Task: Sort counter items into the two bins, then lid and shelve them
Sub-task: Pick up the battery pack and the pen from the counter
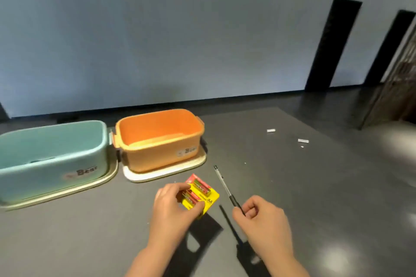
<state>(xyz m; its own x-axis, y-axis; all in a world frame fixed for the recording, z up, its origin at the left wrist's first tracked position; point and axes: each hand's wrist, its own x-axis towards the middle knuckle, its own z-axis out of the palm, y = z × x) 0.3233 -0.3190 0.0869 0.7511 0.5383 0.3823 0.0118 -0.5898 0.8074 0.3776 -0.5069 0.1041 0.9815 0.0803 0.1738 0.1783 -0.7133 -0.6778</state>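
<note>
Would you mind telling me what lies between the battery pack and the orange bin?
In the head view, only bare dark counter separates the battery pack, held by the left hand, from the pale lid under the orange bin.

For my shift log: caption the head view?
Left hand grips yellow AA battery pack; right hand pinches black pen.

Two bins sit side by side at the desk (292, 186) rear left, each on a lid. The battery pack (202, 193) lies before the right bin (157, 141); the pen (225, 186) lies right of it
</note>
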